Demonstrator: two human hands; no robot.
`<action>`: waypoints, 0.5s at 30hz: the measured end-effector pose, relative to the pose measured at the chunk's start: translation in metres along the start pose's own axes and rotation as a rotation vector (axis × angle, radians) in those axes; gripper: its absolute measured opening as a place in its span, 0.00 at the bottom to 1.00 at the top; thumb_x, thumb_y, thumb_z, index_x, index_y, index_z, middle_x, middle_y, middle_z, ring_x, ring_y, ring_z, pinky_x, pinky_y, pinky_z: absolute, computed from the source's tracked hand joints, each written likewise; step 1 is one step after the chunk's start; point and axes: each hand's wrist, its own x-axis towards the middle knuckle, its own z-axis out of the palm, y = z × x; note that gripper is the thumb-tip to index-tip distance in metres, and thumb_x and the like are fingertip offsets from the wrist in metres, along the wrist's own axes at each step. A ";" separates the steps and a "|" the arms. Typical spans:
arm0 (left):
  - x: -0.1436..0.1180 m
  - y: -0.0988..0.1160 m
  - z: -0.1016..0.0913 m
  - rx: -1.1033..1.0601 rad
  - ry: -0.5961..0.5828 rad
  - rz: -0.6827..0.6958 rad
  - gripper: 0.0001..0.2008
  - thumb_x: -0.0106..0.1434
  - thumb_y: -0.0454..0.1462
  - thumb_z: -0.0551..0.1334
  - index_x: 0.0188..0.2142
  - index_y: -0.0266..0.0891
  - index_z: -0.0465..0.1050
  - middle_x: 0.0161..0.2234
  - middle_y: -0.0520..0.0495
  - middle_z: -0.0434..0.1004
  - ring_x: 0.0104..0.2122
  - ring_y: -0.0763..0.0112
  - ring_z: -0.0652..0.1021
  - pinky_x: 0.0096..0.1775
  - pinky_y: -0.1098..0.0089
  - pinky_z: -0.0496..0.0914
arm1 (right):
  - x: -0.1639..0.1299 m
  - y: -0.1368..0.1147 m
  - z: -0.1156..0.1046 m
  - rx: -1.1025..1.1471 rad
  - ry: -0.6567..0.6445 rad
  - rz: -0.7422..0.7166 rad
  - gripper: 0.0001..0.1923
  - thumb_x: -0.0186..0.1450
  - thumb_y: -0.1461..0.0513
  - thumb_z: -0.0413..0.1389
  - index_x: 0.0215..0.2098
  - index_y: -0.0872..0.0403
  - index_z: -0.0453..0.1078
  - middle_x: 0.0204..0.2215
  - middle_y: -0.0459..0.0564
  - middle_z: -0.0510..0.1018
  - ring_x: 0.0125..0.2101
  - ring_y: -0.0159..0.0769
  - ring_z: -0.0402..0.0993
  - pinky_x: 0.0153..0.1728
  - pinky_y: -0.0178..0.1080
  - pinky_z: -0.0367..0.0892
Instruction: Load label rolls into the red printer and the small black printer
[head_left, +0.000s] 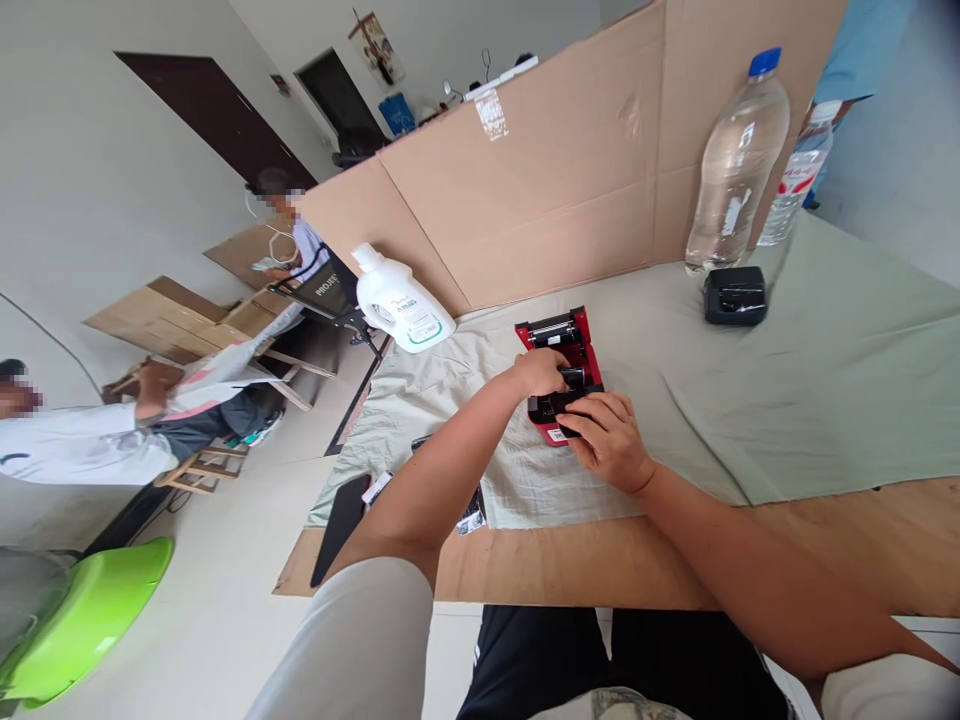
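Observation:
A small red and black machine (pixel 591 352), looking like a label printer, stands on the cloth with its lid tilted up and a roller showing inside the lid. My left hand (pixel 541 372) reaches into its open body from the left, fingers bent at a short black cylinder (pixel 574 377); the fingertips are partly hidden. My right hand (pixel 611 435) is curled over the near right corner of the machine, thumb at the front and fingers on its black edge. A white label shows on the front face.
A cardboard screen (pixel 540 200) stands behind. Around the cloth (pixel 825 400) are a white jug (pixel 405 300), a large water bottle (pixel 739 170), a smaller bottle (pixel 799 180), a black box (pixel 735 295) and a flat black slab (pixel 341 525). Two people sit at left near a green tub (pixel 112 620).

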 end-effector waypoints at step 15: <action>0.012 0.013 0.011 0.263 -0.045 -0.007 0.14 0.53 0.33 0.66 0.41 0.37 0.79 0.43 0.37 0.82 0.49 0.46 0.77 0.56 0.52 0.63 | 0.005 -0.003 0.000 -0.026 -0.015 0.016 0.07 0.66 0.66 0.58 0.40 0.50 0.75 0.35 0.48 0.82 0.40 0.40 0.73 0.46 0.46 0.64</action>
